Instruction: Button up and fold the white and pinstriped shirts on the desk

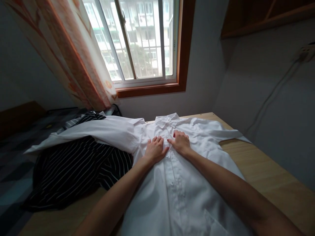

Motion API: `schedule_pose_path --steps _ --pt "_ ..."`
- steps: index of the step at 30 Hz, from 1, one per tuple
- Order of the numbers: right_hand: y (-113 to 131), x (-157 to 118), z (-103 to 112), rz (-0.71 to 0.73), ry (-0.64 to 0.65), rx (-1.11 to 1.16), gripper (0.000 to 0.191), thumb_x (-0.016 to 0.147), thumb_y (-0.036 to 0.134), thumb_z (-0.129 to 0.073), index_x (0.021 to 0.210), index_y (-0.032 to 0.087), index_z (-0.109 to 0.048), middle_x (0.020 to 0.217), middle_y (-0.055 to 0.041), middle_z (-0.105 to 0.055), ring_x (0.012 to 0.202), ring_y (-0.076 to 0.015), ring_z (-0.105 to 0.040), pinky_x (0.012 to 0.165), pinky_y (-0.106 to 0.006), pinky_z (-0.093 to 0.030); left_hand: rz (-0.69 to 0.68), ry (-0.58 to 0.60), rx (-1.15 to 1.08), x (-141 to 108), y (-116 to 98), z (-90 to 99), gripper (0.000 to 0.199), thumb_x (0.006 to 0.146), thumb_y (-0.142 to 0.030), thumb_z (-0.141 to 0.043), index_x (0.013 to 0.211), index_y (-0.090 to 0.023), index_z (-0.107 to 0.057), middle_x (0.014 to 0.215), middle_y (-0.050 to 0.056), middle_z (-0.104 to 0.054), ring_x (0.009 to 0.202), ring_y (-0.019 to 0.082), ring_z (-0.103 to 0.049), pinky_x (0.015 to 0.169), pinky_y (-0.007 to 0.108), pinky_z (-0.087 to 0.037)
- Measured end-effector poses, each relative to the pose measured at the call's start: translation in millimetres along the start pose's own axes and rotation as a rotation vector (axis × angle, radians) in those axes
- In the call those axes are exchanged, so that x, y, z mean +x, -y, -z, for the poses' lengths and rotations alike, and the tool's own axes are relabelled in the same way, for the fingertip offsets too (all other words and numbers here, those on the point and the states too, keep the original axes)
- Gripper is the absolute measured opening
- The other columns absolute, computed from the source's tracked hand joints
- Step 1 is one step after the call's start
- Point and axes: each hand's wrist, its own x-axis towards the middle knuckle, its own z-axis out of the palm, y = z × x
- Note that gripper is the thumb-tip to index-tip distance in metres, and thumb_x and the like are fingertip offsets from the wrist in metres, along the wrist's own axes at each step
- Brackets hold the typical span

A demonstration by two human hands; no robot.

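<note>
A white button-up shirt (pixel 152 193) lies front side up, its collar (pixel 167 120) at the far end and its buttoned front strip running down the middle. My left hand (pixel 156 150) rests on the chest just left of that strip, fingers stretched forward and thumb pointing inward. Across the strip, my right hand (pixel 180 141) lies on the cloth with slightly bent fingers and its thumb out to the left. Both hands are open, apart from each other and touching the shirt. One shirt sleeve (pixel 108 129) stretches left over a black striped garment (pixel 83 170).
Beneath the shirt is a light wooden table (pixel 265 167). A checked cover (pixel 14 177) is on the left. Behind stand a window (pixel 145 42) and a patterned curtain (pixel 66 49). A cable (pixel 268 96) hangs along the right wall, below a wooden shelf (pixel 268 23).
</note>
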Motion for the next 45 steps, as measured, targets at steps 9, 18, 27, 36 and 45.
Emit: schedule_pose_path --steps 9,18,27,36,45 --pt "-6.5 14.6 -9.8 -0.136 0.066 0.097 0.015 0.087 0.029 -0.054 0.085 0.021 -0.066 0.097 -0.0083 -0.071 0.097 -0.0258 -0.061 0.083 -0.037 -0.038 0.068 0.038 0.103 25.2 -5.7 11.2 0.028 0.09 -0.04 -0.053 0.092 -0.016 -0.068 0.108 0.015 -0.065 0.105 0.031 -0.055 0.092 0.044 -0.038" --pt "-8.3 24.0 -14.2 -0.243 0.06 0.229 0.017 0.084 0.036 -0.058 0.09 0.026 -0.071 0.093 -0.0017 -0.074 0.095 -0.022 -0.065 0.084 -0.033 -0.04 0.352 -0.027 -0.181 60.9 -4.7 -7.2 0.02 0.087 -0.031 -0.058 0.097 -0.024 -0.074 0.107 0.006 -0.067 0.102 0.024 -0.057 0.085 0.034 -0.039" --pt "-0.9 22.6 -15.3 -0.219 -0.002 0.254 0.017 0.084 0.034 -0.057 0.087 0.024 -0.07 0.09 -0.0028 -0.073 0.093 -0.0227 -0.064 0.087 -0.036 -0.038 0.302 -0.1 -0.204 55.7 -0.9 -15.4 0.014 0.088 -0.029 -0.06 0.087 -0.02 -0.07 0.099 0.006 -0.069 0.101 0.024 -0.057 0.087 0.036 -0.038" --pt "6.0 21.7 -16.1 -0.143 -0.021 0.272 0.016 0.085 0.03 -0.057 0.085 0.023 -0.072 0.088 -0.0044 -0.074 0.09 -0.0236 -0.064 0.09 -0.039 -0.036 0.321 -0.067 -0.247 54.3 -0.5 -13.4 0.018 0.091 -0.032 -0.056 0.088 -0.02 -0.07 0.101 0.007 -0.07 0.1 0.024 -0.06 0.086 0.036 -0.038" --pt "-4.9 13.9 -22.9 -0.154 -0.074 0.431 0.018 0.085 0.031 -0.055 0.089 0.025 -0.072 0.091 -0.0017 -0.075 0.087 -0.0206 -0.066 0.084 -0.032 -0.043 0.405 -0.036 -0.487 59.8 -1.9 -6.9 0.017 0.088 -0.031 -0.058 0.09 -0.022 -0.073 0.095 0.002 -0.073 0.091 0.019 -0.064 0.085 0.031 -0.04"
